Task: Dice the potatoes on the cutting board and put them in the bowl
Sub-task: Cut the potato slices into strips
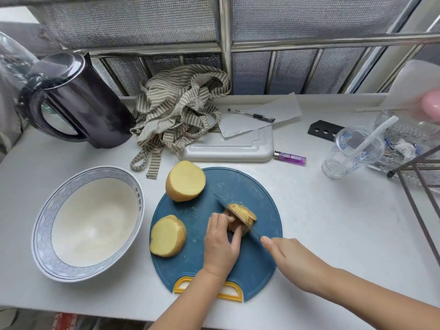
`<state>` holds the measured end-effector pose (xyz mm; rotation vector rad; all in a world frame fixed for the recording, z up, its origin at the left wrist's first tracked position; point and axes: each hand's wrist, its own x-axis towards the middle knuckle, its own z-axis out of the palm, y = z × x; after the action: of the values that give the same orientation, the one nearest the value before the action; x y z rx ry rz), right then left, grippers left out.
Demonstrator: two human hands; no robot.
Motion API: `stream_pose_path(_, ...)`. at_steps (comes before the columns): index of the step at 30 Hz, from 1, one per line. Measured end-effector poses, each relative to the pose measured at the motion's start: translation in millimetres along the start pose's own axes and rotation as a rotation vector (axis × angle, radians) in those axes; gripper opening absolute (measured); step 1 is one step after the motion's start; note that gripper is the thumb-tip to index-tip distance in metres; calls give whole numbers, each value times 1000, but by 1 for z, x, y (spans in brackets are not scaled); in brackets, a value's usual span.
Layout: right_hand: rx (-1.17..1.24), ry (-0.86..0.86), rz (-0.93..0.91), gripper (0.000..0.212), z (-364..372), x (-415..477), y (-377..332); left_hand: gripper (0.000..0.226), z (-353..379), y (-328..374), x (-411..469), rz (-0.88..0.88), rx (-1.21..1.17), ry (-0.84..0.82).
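A round blue cutting board point(257, 194) with a yellow handle lies in front of me. On its middle my left hand point(220, 244) grips a potato piece point(246, 214) that shows several slices at its right end. My right hand point(288, 256) holds a knife point(228, 208), forefinger along its spine; the blade lies across the potato piece. One potato half point(185, 181) stands at the board's far left edge, another potato half point(167, 235) at its near left. A white bowl point(47, 217) with a blue patterned rim stands empty to the left.
Behind the board lie a white tray point(228, 150), a striped cloth point(176, 108), paper with a pen point(252, 115) and a purple lighter point(290, 158). A black kettle point(78, 98) stands far left. A plastic cup point(352, 151) with a straw and a metal rack point(419, 186) are on the right.
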<state>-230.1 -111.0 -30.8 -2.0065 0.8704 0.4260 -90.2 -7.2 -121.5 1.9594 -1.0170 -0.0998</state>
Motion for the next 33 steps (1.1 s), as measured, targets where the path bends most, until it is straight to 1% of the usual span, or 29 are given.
stream_pose_path(7,9,19,-13,54,12,19,15,16,0,-2,1,6,-4,-4)
stream_pose_path(12,110,13,-23,47,5,19,14,20,0,0,0,-12,-14,7)
stream_pose_path(19,238,46,-28,47,3,5,14,20,-2,2,1,-30,-32,1)
stream_pose_path(25,204,70,-60,47,1,-12,14,28,-2,2,0,-76,-31,-3)
stream_pose_path(33,136,35,-62,46,-3,-23,15,29,-4,3,1,-74,-36,-17)
